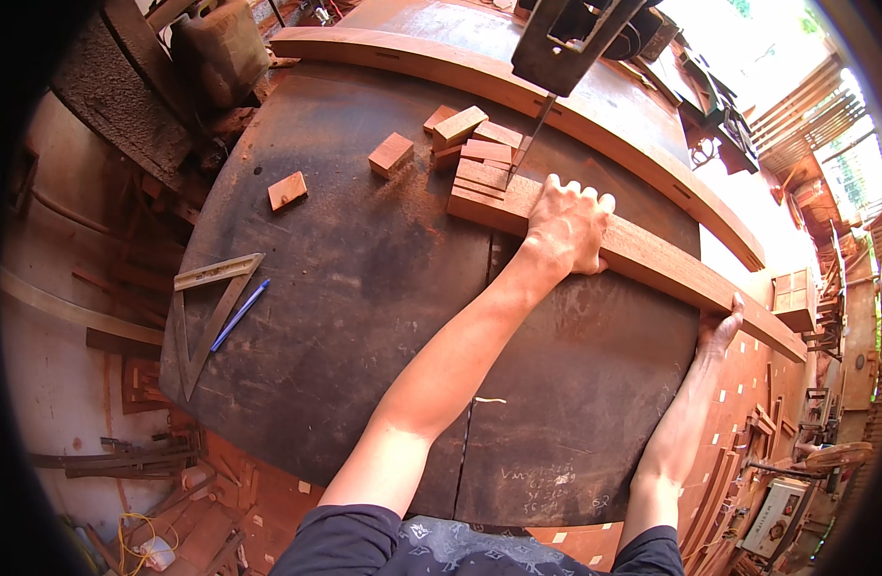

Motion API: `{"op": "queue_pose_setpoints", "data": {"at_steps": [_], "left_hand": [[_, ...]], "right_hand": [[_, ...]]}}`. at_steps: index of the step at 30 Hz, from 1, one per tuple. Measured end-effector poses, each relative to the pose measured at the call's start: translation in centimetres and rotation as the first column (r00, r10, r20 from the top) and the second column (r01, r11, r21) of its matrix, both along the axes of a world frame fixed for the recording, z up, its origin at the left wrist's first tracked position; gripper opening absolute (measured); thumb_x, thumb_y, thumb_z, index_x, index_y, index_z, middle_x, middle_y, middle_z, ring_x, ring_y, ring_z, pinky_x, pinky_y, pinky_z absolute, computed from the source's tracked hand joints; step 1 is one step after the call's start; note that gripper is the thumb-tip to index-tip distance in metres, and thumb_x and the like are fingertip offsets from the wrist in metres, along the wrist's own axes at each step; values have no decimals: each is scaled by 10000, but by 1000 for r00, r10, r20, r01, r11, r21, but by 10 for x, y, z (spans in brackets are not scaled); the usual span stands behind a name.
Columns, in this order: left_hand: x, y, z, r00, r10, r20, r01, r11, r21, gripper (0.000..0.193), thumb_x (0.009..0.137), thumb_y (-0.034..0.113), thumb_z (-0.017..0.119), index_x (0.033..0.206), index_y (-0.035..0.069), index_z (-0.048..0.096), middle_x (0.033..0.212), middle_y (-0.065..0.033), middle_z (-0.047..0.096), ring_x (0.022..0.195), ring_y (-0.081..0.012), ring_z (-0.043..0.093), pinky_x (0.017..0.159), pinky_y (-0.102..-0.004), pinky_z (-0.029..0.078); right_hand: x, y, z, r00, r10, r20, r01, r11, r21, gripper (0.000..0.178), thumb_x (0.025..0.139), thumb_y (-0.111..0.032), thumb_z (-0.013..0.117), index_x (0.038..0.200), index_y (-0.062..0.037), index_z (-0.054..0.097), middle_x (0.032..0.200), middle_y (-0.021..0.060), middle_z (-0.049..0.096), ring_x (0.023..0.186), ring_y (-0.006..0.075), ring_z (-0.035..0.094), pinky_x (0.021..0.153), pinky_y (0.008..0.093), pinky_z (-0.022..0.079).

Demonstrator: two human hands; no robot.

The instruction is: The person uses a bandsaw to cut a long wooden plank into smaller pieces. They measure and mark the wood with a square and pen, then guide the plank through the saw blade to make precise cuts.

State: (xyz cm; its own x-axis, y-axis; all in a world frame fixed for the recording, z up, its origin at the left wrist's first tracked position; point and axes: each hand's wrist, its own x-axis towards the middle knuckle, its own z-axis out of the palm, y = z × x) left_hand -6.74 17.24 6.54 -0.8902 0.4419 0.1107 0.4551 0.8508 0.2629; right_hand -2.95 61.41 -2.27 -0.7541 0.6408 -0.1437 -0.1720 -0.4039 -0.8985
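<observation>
A long reddish wooden beam (662,264) lies slanting across the dark saw table (345,317). Parallel slits are cut into its left end, where the thin bandsaw blade (530,144) stands at the wood. My left hand (567,226) grips the beam close to the blade, its fingers curled over the top and far side. Farther along, my right hand (721,326) holds the beam near its right end, thumb on top; its other fingers are mostly hidden. Several small wood blocks (391,155) sit beyond the slit end, and one lone block (287,191) lies farther left.
Above the blade hangs the dark metal saw guide (570,48). A long wooden rail (431,62) runs across the table's far side. On the left lie a triangular square (193,326) and a blue pen (239,315). Wood strips (714,504) rest on the floor at right.
</observation>
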Motion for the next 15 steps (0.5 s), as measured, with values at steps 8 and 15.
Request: {"op": "queue_pose_setpoints", "data": {"at_steps": [8, 15], "left_hand": [[-1, 0, 0, 1000, 3, 9, -3, 1000, 2, 688, 747, 543, 888, 1252, 141, 649, 1187, -75, 718, 1176, -252, 678, 1039, -454, 464], [-2, 0, -1, 1000, 7, 12, -6, 1000, -7, 701, 748, 545, 890, 1264, 137, 648, 1196, -76, 718, 1186, -250, 675, 1044, -452, 460]], "right_hand": [[-4, 2, -3, 1000, 7, -12, -8, 1000, -26, 471, 976, -395, 671, 1314, -72, 612, 1214, 91, 725, 1089, 250, 708, 874, 427, 608], [-3, -3, -1, 1000, 6, -17, -6, 1000, -27, 456, 977, -386, 676, 1300, -71, 610, 1188, 82, 722, 1074, 242, 706, 872, 410, 611]]}}
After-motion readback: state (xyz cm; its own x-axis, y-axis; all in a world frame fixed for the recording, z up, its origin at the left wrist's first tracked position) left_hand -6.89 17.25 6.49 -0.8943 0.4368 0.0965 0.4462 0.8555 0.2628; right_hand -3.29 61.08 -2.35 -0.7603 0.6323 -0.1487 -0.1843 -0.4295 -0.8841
